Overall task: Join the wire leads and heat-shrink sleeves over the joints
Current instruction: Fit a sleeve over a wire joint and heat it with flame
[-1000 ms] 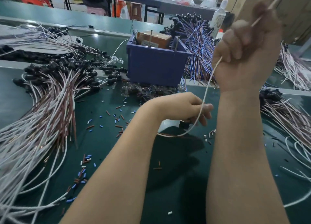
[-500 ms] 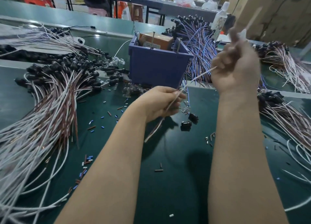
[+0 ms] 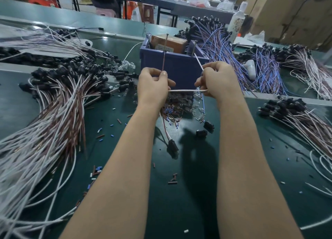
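Dark green table mat: short brown and blue sleeve offcuts lay scattered. Bundle of white and brown wires, left, was cut off by the frame edge. Black moulded plug hung on paired leads below the left hand. Left hand and right hand each curled round one thin white wire, taut between them. Its course inside the palms was hidden, and the ends rising from each fist possibly belonged to it. Behind them, a blue plastic bin held a brown cardboard box; its lower contents were unseen.
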{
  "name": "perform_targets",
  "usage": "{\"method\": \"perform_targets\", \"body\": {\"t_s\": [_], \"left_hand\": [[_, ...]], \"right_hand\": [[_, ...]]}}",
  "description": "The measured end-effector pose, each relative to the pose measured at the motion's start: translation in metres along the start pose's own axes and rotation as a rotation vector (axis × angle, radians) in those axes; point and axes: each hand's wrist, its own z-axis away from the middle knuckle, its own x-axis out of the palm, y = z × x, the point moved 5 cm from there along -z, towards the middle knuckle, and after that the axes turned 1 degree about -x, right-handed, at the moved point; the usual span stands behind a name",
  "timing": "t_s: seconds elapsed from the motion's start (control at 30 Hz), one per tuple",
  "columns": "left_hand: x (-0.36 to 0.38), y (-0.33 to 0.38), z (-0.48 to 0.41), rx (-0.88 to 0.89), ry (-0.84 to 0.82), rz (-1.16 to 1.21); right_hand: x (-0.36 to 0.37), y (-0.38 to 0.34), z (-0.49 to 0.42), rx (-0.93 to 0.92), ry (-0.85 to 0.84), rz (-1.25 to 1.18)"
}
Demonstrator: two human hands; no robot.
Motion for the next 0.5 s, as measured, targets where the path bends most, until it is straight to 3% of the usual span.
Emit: {"method": "perform_targets", "body": {"t_s": [0.33,0.5], "left_hand": [[-0.0037,0.0025,-0.0009,-0.072,0.015,0.218],[-0.0061,0.0017,-0.0052,-0.003,0.017,0.090]], "right_hand": [[0.0048,-0.0043,0.0041,0.010,-0.055,-0.024],[0.0047,-0.0031,0.0041,0.012,-0.051,-0.022]]}}
